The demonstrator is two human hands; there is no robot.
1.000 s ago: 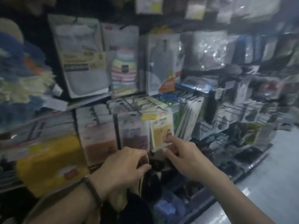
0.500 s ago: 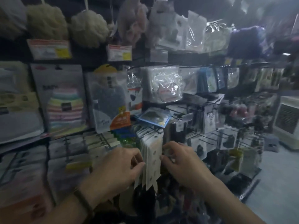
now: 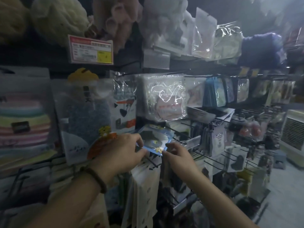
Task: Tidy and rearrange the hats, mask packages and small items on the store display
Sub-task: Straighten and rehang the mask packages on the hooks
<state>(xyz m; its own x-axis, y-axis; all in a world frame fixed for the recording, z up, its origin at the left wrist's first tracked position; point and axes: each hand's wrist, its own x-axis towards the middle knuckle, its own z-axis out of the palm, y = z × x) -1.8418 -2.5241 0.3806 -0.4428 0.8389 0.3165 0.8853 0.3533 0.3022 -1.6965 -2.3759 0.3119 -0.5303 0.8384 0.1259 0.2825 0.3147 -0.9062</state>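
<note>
A blue-edged mask package [image 3: 154, 139] lies tilted, nearly flat, on the hooks at the middle of the display. My left hand [image 3: 121, 149] pinches its left edge between thumb and fingers. My right hand [image 3: 176, 155] pinches its lower right corner. Below the hands hang white carded packages [image 3: 144, 186] on pegs. Clear plastic mask packages [image 3: 164, 99] hang above, and a grey packaged item with an orange label [image 3: 85, 116] hangs to the left.
Bare black metal pegs [image 3: 207, 157] jut out to the right of my hands. Bath sponges [image 3: 57, 18] hang at top left beside a red price tag [image 3: 91, 49]. Striped cloth packs [image 3: 23, 122] fill the left. A white fan unit [image 3: 292, 129] stands at right by the floor.
Both hands rose from the white carded packages to the blue-edged mask package and took hold of its edges. The view tilted up and to the right.
</note>
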